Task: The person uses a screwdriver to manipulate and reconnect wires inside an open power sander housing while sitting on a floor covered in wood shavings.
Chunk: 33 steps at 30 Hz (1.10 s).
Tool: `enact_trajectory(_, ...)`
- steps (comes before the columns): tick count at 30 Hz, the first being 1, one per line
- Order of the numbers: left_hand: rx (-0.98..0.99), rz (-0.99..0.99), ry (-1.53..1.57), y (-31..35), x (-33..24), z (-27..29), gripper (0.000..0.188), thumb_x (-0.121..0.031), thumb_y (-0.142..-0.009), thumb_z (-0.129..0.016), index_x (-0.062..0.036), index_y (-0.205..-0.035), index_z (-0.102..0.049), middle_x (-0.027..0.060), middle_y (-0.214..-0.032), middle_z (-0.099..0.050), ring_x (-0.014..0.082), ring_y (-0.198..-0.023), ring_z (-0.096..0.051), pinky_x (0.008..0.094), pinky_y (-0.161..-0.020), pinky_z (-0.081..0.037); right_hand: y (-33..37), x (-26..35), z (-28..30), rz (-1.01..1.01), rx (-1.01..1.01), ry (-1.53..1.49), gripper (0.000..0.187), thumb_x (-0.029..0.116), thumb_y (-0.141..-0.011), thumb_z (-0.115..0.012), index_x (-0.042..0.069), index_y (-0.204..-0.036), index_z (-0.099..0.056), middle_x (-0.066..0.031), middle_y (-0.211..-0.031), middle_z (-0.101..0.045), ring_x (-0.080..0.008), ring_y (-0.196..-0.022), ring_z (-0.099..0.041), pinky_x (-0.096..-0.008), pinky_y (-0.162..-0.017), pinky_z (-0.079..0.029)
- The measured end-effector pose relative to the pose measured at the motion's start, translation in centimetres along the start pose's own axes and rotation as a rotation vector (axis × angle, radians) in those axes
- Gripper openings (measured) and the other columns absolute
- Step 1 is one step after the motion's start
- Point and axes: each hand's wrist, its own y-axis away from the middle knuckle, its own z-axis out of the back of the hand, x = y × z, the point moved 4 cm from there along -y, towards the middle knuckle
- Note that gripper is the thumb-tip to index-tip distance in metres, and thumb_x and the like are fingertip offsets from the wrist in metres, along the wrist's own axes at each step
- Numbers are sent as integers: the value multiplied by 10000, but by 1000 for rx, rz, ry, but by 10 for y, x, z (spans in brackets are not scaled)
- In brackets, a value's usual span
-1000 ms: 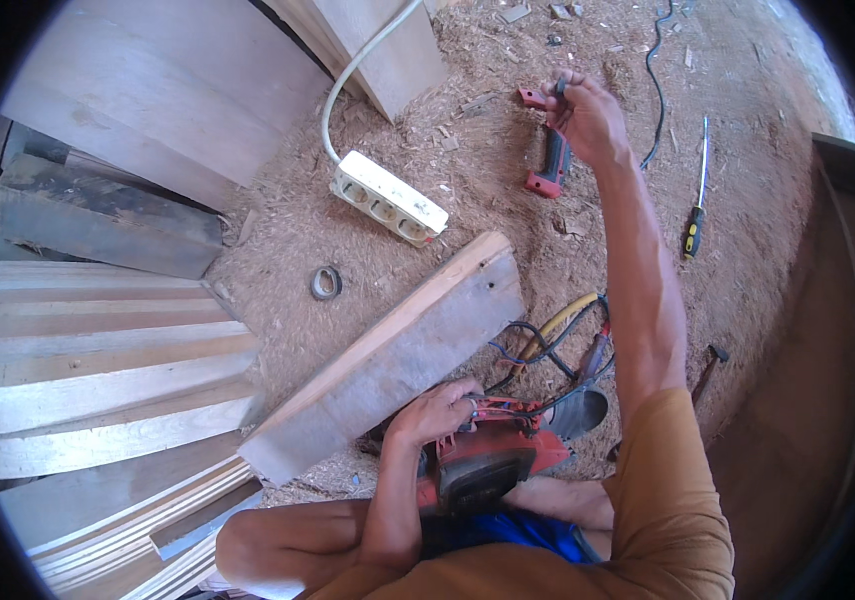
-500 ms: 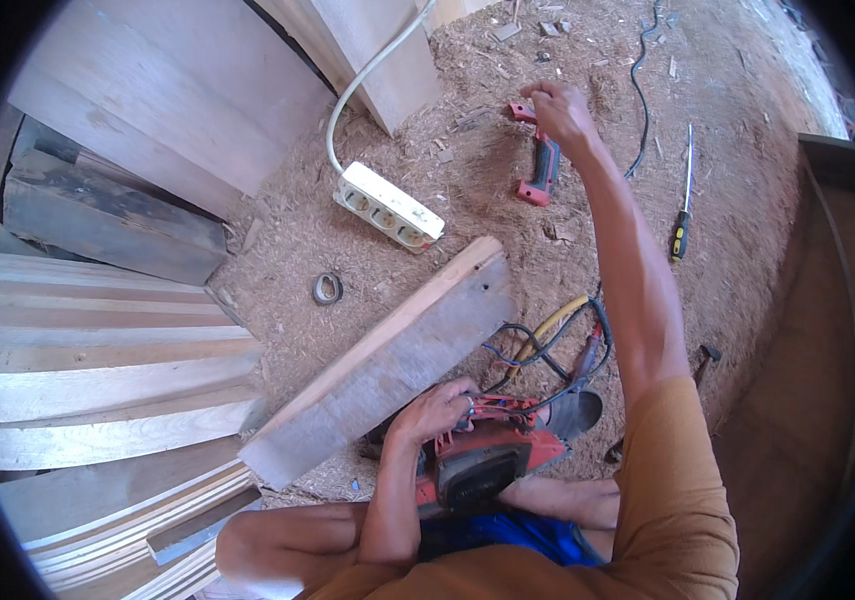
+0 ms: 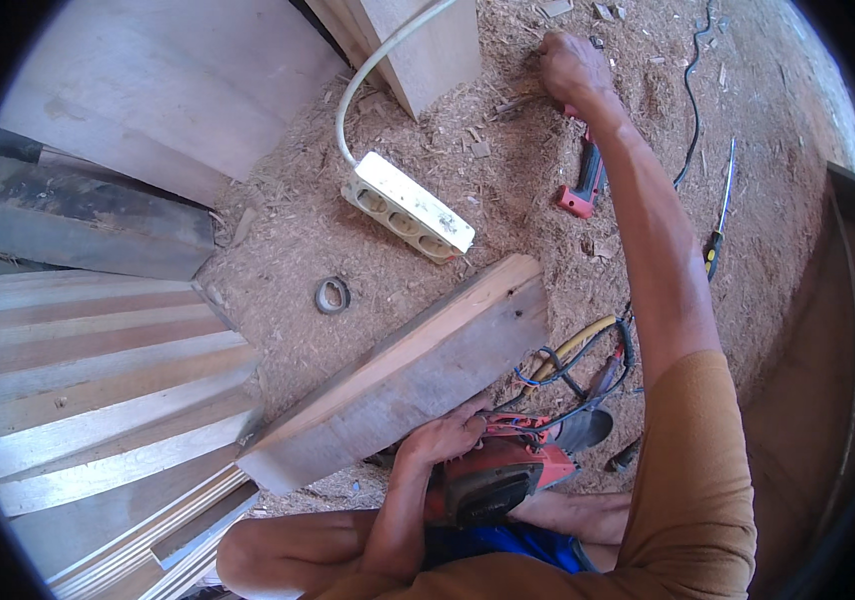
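Note:
My left hand (image 3: 445, 438) is closed on the red and black power tool (image 3: 488, 480) at my lap, which looks like an electric planer with its upper housing off and wiring bare. My right arm stretches far forward. At its end my right hand (image 3: 576, 72) is down at the sawdust, fingers curled and mostly hidden; what they hold cannot be made out. Just below that hand lies a red and black handle cover (image 3: 582, 182), partly behind my wrist. A yellow and black cable (image 3: 576, 345) loops beside the tool, near a screwdriver with a reddish handle (image 3: 608, 372).
A thick wooden board (image 3: 398, 370) lies slantwise left of the tool. Beyond it are a white power strip (image 3: 413, 208) and a tape roll (image 3: 332, 295). Another screwdriver (image 3: 718, 240) lies right of my arm. Stacked planks (image 3: 98, 370) fill the left side; sawdust covers the ground.
My right hand has gone further forward and down, past the handle cover's far end. My left hand stays on the tool. The whole view has shifted slightly.

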Motion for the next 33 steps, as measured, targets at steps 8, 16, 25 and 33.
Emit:
enact_trajectory(8,16,26,18,3,-22,1,303,-201,-988,-461,-87,-1208,-635,68,-760,-671,157,-631,-654,350,-562,-530,-13,-31,-24,163,-113,31,226,162,-968,-546,42,-1027,-729,-209,-997,-737,-374,-810,-734,-459,-757,-613)
enact_trajectory(16,33,-3,65,-2,-10,-1,270,-178,-988,-463,-74,-1177,-626,60,-849,-661,139,-718,-657,326,-604,-532,89,-38,44,-36,36,-109,365,301,-888,-561,-30,-924,-712,-287,-845,-696,-376,-843,-716,-485,-762,-544)
enact_trajectory(25,11,-24,130,-13,6,-3,319,-187,-979,-456,-3,-1184,-617,109,-927,-630,201,-798,-670,351,-705,-609,353,-167,40,-307,-45,-432,232,202,-839,-608,-7,-865,-704,-164,-706,-641,-220,-710,-648,-401,-672,-502)
enact_trajectory(33,-6,-169,125,-2,-10,-8,398,-114,-940,-435,-12,-1243,-673,35,-913,-682,136,-719,-619,296,-633,-573,493,-180,-4,-515,212,-243,243,193,-832,-616,65,-963,-775,-205,-976,-752,-345,-963,-730,-440,-854,-562)
